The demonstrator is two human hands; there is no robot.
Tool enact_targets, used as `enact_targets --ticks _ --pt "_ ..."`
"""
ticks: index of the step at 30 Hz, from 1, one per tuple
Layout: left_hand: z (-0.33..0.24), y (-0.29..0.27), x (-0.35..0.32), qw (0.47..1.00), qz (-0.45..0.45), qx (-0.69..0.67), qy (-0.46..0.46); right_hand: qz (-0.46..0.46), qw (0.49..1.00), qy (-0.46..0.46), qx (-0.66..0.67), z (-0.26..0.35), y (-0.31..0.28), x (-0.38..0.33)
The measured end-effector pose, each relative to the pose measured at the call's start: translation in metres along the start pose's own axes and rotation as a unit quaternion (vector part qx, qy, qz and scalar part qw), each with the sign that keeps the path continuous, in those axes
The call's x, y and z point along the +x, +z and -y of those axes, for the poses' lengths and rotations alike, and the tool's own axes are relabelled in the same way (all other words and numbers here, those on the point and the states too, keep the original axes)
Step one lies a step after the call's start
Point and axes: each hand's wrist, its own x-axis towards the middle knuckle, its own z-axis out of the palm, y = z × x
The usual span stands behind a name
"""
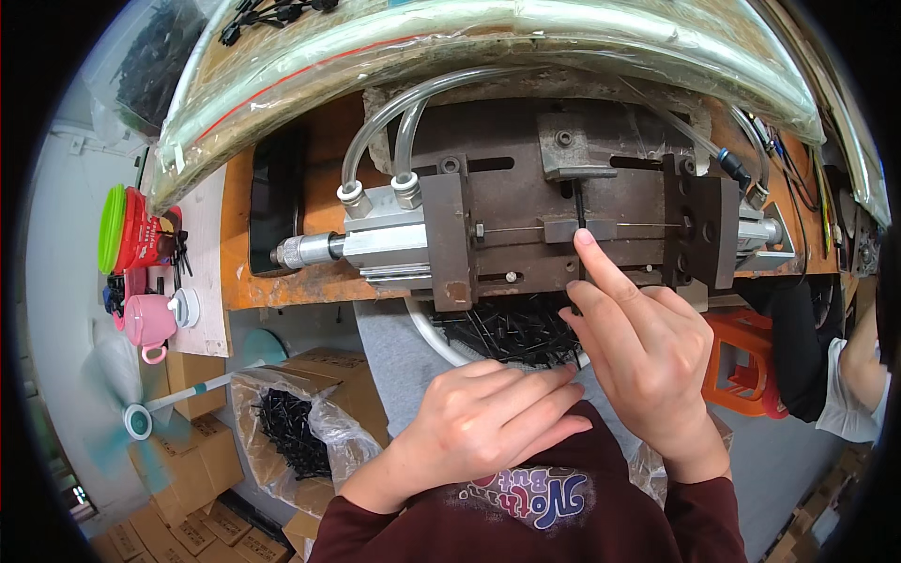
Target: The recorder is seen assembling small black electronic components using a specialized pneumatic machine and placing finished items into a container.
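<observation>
My right hand [648, 357] reaches up to the dark metal fixture [526, 197], with its index fingertip pressed on a thin black part [581, 211] standing in the small block at the fixture's middle. Fingers of my left hand [488, 418] lie loosely curled and together over my lap, just below a heap of thin black parts [511, 328]; I cannot see anything held in it. A silver pneumatic cylinder [375, 239] with clear hoses [413, 113] is mounted on the fixture's left side, and a thin rod runs across the block.
The fixture sits on an orange, worn bench [282, 281]. A clear plastic sheet [469, 38] arches over the back. A bag of black parts [291, 432] in a carton stands at lower left, beside a fan [131, 418], a pink cup [150, 319] and a red container [136, 230]. Another person [854, 375] is at right, next to an orange stool [741, 361].
</observation>
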Motion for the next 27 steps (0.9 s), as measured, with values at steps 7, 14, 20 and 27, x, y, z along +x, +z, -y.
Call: enact_targets --ticks 7,14,20,27 --pt "0.004 0.005 -0.001 1.000 -0.010 -0.018 0.016 0.012 1.000 0.006 -0.010 0.001 -0.001 0.001" --pt "0.007 0.008 -0.004 0.997 -0.047 -0.028 0.047 0.034 0.999 -0.007 -0.020 0.003 -0.010 0.007" --pt "0.009 0.001 -0.011 0.994 -0.088 -0.019 0.058 -0.116 0.984 -0.038 0.133 -0.017 -0.038 0.089" --pt "0.003 0.002 -0.014 0.992 -0.097 -0.037 0.069 -0.071 0.991 0.037 -0.103 -0.084 0.000 0.269"
